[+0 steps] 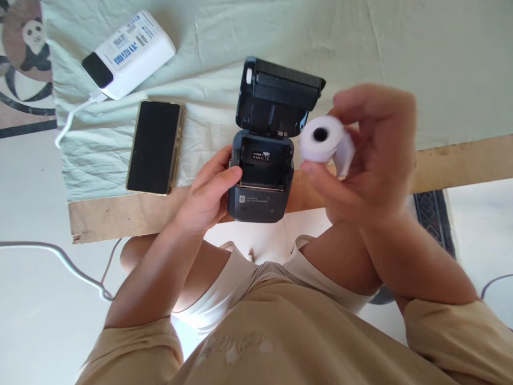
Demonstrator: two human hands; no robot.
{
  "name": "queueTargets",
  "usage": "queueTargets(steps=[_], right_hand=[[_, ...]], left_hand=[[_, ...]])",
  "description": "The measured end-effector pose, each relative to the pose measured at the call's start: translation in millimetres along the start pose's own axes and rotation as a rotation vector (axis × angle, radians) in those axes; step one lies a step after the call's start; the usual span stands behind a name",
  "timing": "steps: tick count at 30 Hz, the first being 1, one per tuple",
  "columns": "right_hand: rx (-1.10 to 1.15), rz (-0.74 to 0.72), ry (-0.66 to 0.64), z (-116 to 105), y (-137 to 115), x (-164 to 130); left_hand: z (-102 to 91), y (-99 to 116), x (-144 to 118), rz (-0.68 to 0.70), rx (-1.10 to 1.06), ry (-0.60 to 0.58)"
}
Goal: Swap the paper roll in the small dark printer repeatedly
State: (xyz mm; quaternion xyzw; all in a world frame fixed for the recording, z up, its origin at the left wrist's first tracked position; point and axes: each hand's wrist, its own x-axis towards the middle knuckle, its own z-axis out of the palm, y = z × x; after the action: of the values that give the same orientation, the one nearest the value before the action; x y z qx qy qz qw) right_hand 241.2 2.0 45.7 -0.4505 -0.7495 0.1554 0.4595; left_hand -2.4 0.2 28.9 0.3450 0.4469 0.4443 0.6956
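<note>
Right grip (360, 155) pinches a white paper roll (323, 138), hollow core showing; left grip (210, 195) clasps the dark plastic printer (262, 176), lid up, its paper bay bare.

Blue print on the power bank (129, 54) and the printer (264, 160) labels is too small to read.

Right hand (372, 155) motion-blurred; printer label (261, 155) text too small.

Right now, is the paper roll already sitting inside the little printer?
No, the paper roll is held in the right hand, beside the open printer, whose compartment is empty.
</note>
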Motion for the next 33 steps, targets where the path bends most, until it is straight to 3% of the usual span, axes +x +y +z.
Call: queueTargets(steps=[6,13,17,23,29,31,33], right_hand=[[-0.231,-0.196,-0.053,19,-15,15],[-0.175,-0.284,-0.016,39,1,15],[-0.166,-0.305,-0.050,34,-4,15],[-0.150,-0.341,0.058,30,-29,3],[-0.117,-0.427,-0.003,47,-34,-13],[-0.050,-0.477,-0.023,43,-29,-12],[-0.021,-0.405,-0.092,29,-21,-9]], left_hand=[[-3.2,-1,1,0.007,0.017,-0.051],[-2.6,-2,-3,0.041,0.005,-0.029],[0.9,-1,-5,0.029,-0.006,-0.015],[-1.1,-5,-6,0.056,-0.029,-0.044],[-9.4,-9,-1,0.134,-0.090,-0.155],[-10.3,-9,0,0.197,-0.072,-0.154],[-10.0,-9,1,0.116,-0.014,-0.161]])
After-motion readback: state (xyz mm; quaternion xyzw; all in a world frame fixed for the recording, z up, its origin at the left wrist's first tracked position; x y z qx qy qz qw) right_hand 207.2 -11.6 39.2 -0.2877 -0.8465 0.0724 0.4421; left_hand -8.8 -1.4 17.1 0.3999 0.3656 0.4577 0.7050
